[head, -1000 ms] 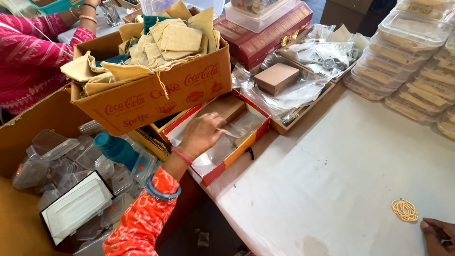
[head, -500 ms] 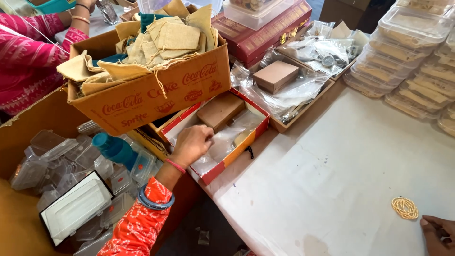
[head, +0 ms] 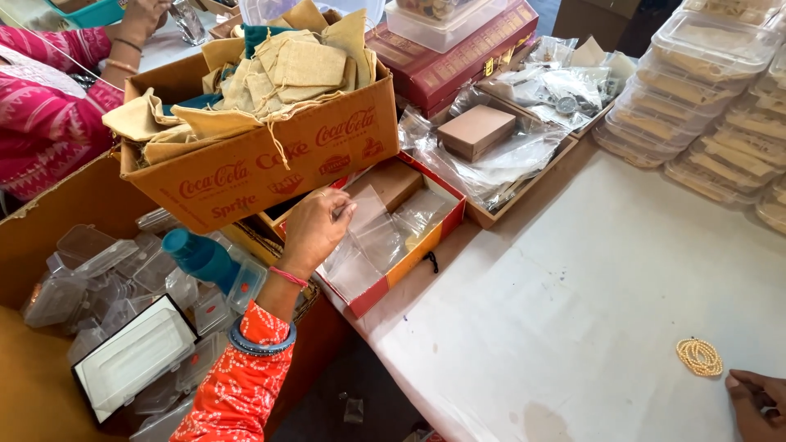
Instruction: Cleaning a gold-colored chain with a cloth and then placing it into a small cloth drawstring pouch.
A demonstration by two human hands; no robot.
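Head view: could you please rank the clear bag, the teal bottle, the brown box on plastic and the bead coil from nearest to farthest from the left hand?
1. Clear bag: pinched in the fingers of the left hand, over the red tray.
2. Teal bottle: just to its left.
3. Brown box: up and right, on plastic.
4. Bead coil: far right, by the right hand.

Counter (head: 589, 303): white-covered, bare in the middle.
Bead coil (head: 698, 357): on it, near its right edge.
Clear lidded tubs (head: 704, 98): stacked far beyond the coil.
Red-rimmed tray (head: 409, 245): well left of the coil.
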